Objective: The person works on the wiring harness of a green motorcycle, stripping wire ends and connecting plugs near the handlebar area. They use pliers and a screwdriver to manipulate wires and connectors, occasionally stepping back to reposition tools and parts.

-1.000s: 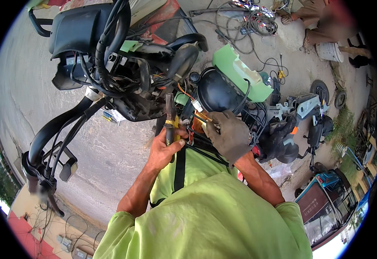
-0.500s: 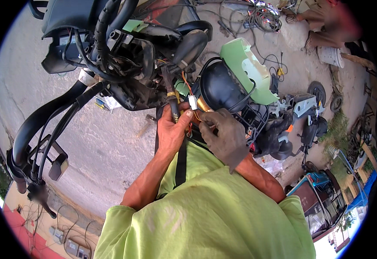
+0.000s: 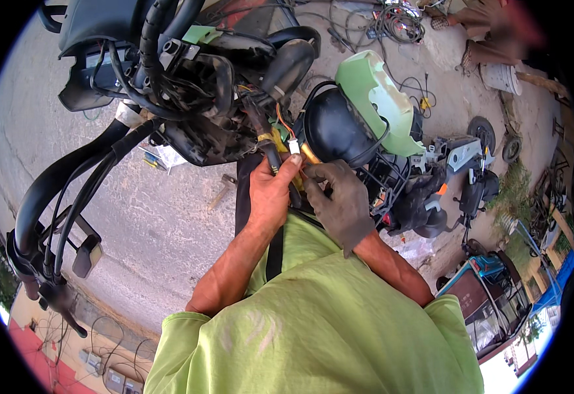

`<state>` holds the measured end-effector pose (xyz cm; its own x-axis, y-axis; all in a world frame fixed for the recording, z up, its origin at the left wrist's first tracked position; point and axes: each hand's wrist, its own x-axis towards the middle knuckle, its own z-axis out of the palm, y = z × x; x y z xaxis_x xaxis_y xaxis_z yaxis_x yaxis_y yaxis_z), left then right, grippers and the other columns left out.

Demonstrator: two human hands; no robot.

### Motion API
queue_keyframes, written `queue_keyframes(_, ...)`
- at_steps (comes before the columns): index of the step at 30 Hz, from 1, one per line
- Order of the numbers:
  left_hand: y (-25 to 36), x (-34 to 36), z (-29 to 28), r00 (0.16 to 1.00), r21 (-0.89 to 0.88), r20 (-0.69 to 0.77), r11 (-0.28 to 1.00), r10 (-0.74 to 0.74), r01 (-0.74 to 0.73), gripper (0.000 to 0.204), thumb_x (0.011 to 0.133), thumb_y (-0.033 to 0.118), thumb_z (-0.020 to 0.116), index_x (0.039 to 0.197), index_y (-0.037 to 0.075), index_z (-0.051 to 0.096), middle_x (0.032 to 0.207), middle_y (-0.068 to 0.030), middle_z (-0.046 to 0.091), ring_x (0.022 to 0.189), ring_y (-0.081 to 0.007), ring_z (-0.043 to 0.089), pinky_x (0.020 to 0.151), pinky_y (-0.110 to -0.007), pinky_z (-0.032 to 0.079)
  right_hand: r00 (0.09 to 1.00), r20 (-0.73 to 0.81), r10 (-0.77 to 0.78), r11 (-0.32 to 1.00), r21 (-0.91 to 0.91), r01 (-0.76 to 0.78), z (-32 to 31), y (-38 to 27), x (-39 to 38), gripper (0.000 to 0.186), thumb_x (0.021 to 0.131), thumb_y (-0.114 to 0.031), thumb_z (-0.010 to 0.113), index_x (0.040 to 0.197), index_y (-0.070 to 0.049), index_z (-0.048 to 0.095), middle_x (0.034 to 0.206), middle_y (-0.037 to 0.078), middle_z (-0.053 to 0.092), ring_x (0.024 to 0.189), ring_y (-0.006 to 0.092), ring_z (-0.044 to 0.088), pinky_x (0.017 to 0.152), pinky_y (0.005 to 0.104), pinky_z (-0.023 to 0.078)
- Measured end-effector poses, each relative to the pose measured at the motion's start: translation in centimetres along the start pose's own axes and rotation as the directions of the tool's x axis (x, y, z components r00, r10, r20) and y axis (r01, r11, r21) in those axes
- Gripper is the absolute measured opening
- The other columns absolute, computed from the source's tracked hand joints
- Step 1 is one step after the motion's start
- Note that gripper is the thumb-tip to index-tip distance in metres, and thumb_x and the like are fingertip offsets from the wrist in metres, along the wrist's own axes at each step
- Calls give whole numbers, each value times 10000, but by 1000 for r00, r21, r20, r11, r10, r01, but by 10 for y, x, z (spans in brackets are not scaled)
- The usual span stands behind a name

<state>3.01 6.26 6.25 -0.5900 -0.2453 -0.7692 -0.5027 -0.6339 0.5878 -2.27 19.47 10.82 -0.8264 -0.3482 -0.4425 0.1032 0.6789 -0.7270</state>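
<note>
My bare left hand [image 3: 270, 194] is closed around a pair of pliers [image 3: 270, 152] with black and yellow handles, jaws pointing away from me. Its thumb presses on a white plug connector [image 3: 293, 146]. Orange wires [image 3: 283, 118] run from the connector up into the body of a partly stripped scooter [image 3: 195, 134]. On my right hand [image 3: 339, 197] is a grey work glove. Its thumb and forefinger are pinched together just right of the connector, at the thin wires below it. The fingertips partly hide what they grip.
A round black part [image 3: 339, 126] and a light green body panel [image 3: 385, 105] stand just beyond my right hand. The handlebar [image 3: 41, 197] curves along the left. A hammer [image 3: 221, 192] lies on the ground. Coiled cables [image 3: 398, 25] and a person's legs [image 3: 480, 39] are at the far right.
The connector has come slightly nearer, and my left thumb now presses on its lower end. The pliers have shifted a little in my left hand. My right hand stays pinched beside it.
</note>
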Motion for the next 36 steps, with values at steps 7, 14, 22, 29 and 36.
queue_keyframes(7, -8, 5, -4, 997, -130, 77, 991, 6, 4, 263, 956, 157, 671, 1157, -13, 656, 1103, -113, 698, 1015, -220, 663, 911, -382, 537, 998, -50, -40, 995, 86, 44, 3, 6, 2, 165, 859, -140, 693, 991, -42, 685, 936, 150, 649, 768, 305, 683, 673, 404, 549)
queue_keyframes(14, -6, 5, -7, 992, -201, 126, 979, 0, 25, 282, 958, 166, 674, 1173, -15, 648, 1140, -122, 689, 1059, -228, 660, 955, -394, 539, 999, 39, -36, 997, 62, 33, -4, -3, 7, 153, 864, -161, 702, 950, -37, 679, 912, 147, 653, 764, 311, 677, 674, 418, 541)
queue_keyframes(22, -7, 6, -14, 977, -187, 212, 982, 12, 28, 352, 978, 198, 648, 1247, -27, 615, 1126, -119, 690, 1089, -226, 655, 959, -386, 542, 995, 94, 44, 991, 120, -55, -3, -2, 5, 188, 870, -181, 717, 980, -34, 676, 912, 165, 667, 778, 330, 682, 684, 425, 534)
queue_keyframes(29, -9, 14, -23, 938, -304, 344, 951, 53, 58, 394, 986, 224, 621, 1285, -29, 585, 1172, -140, 673, 1141, -236, 633, 1016, -416, 507, 994, 102, 39, 990, 128, -52, 4, -5, 2, 197, 876, -162, 707, 1014, -27, 673, 925, 170, 675, 791, 323, 689, 687, 410, 539)
queue_keyframes(36, 3, 15, -26, 919, -273, 392, 949, -38, 156, 442, 969, 236, 623, 1311, -36, 561, 1174, -139, 683, 1179, -234, 611, 1048, -424, 465, 999, 40, -6, 988, 156, 0, 7, -10, -4, 181, 902, -145, 682, 1023, -10, 685, 933, 153, 676, 742, 254, 676, 666, 356, 534)
